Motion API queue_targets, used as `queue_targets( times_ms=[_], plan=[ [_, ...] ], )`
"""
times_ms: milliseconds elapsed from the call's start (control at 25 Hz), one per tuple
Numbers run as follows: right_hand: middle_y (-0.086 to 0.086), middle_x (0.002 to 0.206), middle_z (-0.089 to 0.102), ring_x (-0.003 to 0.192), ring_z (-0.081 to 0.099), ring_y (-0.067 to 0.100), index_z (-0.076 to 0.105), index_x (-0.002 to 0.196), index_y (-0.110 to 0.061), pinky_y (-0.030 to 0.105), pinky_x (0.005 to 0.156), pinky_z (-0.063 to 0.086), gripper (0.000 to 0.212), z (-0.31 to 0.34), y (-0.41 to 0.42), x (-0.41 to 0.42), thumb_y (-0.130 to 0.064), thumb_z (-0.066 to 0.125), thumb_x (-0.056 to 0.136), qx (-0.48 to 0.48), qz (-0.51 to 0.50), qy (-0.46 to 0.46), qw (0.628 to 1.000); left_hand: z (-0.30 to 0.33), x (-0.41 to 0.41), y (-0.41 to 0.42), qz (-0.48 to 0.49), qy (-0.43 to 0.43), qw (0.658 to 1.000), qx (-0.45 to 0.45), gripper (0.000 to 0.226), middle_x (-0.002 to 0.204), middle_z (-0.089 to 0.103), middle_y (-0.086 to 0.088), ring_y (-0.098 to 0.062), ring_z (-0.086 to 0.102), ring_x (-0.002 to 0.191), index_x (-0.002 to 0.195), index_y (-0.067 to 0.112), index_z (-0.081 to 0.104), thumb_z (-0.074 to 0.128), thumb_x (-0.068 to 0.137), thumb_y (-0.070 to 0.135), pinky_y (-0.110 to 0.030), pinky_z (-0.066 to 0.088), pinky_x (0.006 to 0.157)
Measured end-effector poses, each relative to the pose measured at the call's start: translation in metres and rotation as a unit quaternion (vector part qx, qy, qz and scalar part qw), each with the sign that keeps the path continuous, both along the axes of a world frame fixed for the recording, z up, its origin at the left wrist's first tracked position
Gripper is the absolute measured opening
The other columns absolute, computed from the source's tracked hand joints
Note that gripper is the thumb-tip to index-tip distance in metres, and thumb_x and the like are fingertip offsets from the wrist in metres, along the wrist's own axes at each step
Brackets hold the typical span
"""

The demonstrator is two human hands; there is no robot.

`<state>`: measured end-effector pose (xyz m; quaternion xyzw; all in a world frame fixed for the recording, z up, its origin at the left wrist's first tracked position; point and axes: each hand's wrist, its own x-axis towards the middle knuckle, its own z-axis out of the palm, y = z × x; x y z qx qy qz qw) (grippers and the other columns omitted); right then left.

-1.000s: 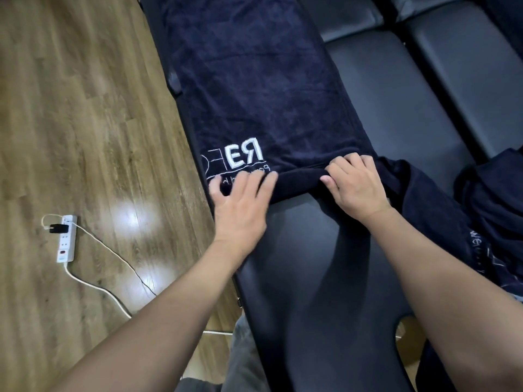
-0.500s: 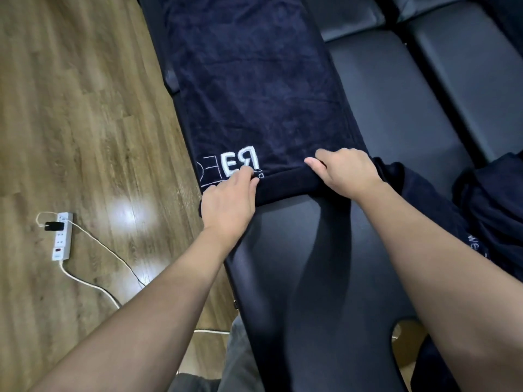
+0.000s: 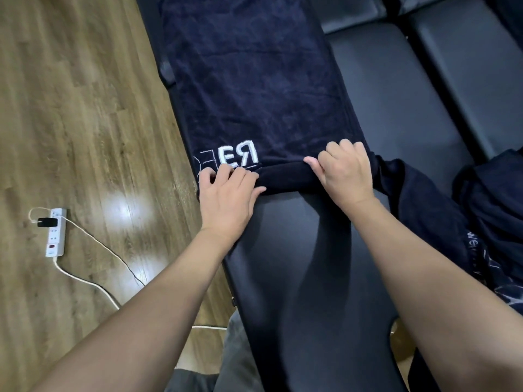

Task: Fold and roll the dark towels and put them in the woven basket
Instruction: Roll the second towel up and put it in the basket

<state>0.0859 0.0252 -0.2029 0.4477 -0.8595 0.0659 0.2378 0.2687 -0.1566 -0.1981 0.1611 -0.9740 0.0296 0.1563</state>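
1. The dark towel (image 3: pixel 254 89) lies flat along the left edge of the black padded tabletop (image 3: pixel 297 264), its near end rolled up.
2. The left hand (image 3: pixel 227 196) grips the roll's left end; the right hand (image 3: pixel 343 172) curls over its right end.
3. More dark towels (image 3: pixel 492 210) are heaped toward the right edge.

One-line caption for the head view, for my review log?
Both hands, left and right, roll the near end of a dark towel on a black padded table.
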Motion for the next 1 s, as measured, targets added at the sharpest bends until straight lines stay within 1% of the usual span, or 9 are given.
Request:
queue_targets(
  times_ms=[80, 160, 240, 320, 440, 640, 720, 840, 1000],
  plan=[
    [0.008, 0.075, 0.054, 0.068, 0.05, 0.031, 0.065, 0.074, -0.008, 0.044, 0.062, 0.042, 0.044, -0.005, 0.011, 0.008, -0.04, 0.055, 0.103, -0.011, 0.006, -0.013, 1.0, 0.001, -0.006, 0.007, 0.037, -0.018, 0.999, 0.005, 0.026, 0.1, 0.065, 0.006, -0.026, 0.057, 0.095, 0.105, 0.024, 0.07, 0.05, 0.101, 0.04, -0.043, 0.033, 0.09],
    [0.011, 0.092, 0.061, 0.079, 0.055, 0.034, 0.072, 0.102, -0.007, 0.046, 0.074, 0.044, 0.041, -0.008, 0.021, 0.016, -0.043, 0.055, 0.101, 0.016, -0.014, -0.038, 0.999, -0.002, -0.006, 0.014, 0.065, -0.046, 0.996, 0.028, 0.029, 0.109, 0.063, 0.003, -0.027, 0.056, 0.099, 0.112, 0.023, 0.069, 0.046, 0.102, 0.038, -0.044, 0.035, 0.092],
    [0.012, 0.105, 0.064, 0.089, 0.058, 0.034, 0.068, 0.12, -0.006, 0.046, 0.088, 0.045, 0.044, -0.011, 0.025, 0.02, -0.042, 0.054, 0.101, 0.041, -0.016, -0.062, 0.997, -0.005, 0.0, 0.017, 0.061, -0.073, 0.995, 0.044, 0.039, 0.116, 0.062, -0.001, -0.03, 0.054, 0.101, 0.12, 0.02, 0.064, 0.045, 0.1, 0.048, -0.045, 0.035, 0.091],
    [0.009, 0.109, 0.065, 0.093, 0.059, 0.033, 0.066, 0.125, -0.007, 0.046, 0.097, 0.042, 0.043, -0.01, 0.025, 0.02, -0.039, 0.049, 0.103, 0.051, -0.012, -0.083, 0.995, -0.006, 0.003, 0.011, 0.029, -0.101, 0.994, 0.027, 0.053, 0.117, 0.061, -0.003, -0.032, 0.054, 0.099, 0.123, 0.018, 0.061, 0.047, 0.096, 0.062, -0.046, 0.034, 0.086],
    [0.005, 0.105, 0.065, 0.089, 0.057, 0.03, 0.068, 0.119, -0.011, 0.042, 0.091, 0.04, 0.041, -0.008, 0.02, 0.013, -0.038, 0.039, 0.107, 0.075, -0.023, -0.106, 0.991, 0.004, -0.011, -0.007, 0.008, -0.125, 0.992, 0.023, 0.053, 0.102, 0.063, -0.004, -0.031, 0.055, 0.092, 0.11, 0.017, 0.063, 0.04, 0.098, 0.063, -0.045, 0.038, 0.076],
    [0.012, 0.081, 0.063, 0.068, 0.058, 0.038, 0.059, 0.089, -0.007, 0.044, 0.066, 0.038, 0.043, 0.011, 0.0, -0.002, -0.038, 0.035, 0.107, 0.107, -0.016, -0.184, 0.977, 0.018, -0.02, -0.016, 0.03, -0.136, 0.985, 0.106, 0.055, 0.08, 0.066, -0.006, -0.034, 0.06, 0.074, 0.083, 0.015, 0.059, 0.024, 0.103, 0.053, -0.044, 0.038, 0.067],
    [0.009, 0.076, 0.062, 0.065, 0.055, 0.038, 0.05, 0.093, -0.012, 0.041, 0.061, 0.034, 0.039, 0.016, -0.009, -0.012, -0.045, 0.033, 0.107, 0.128, -0.051, -0.252, 0.958, 0.024, -0.028, -0.016, 0.054, -0.131, 0.984, 0.104, 0.049, 0.08, 0.067, -0.005, -0.034, 0.061, 0.073, 0.088, 0.016, 0.057, 0.022, 0.103, 0.046, -0.044, 0.04, 0.069],
    [0.006, 0.067, 0.054, 0.062, 0.05, 0.035, 0.038, 0.094, -0.017, 0.039, 0.059, 0.032, 0.037, 0.015, -0.012, -0.02, -0.051, 0.029, 0.105, 0.139, -0.089, -0.275, 0.947, 0.024, -0.034, 0.003, 0.034, -0.125, 0.991, 0.042, 0.041, 0.103, 0.065, -0.001, -0.028, 0.059, 0.091, 0.107, 0.02, 0.061, 0.032, 0.102, 0.05, -0.043, 0.04, 0.078],
    [0.016, 0.064, 0.061, 0.063, 0.055, 0.039, 0.055, 0.081, -0.005, 0.042, 0.06, 0.037, 0.039, 0.012, -0.008, -0.011, -0.036, 0.052, 0.104, 0.064, -0.033, -0.189, 0.979, 0.01, -0.031, 0.013, -0.005, -0.172, 0.985, 0.02, 0.063, 0.109, 0.063, 0.003, -0.024, 0.058, 0.099, 0.12, 0.022, 0.06, 0.026, 0.096, 0.069, -0.041, 0.041, 0.082]
  ],
)
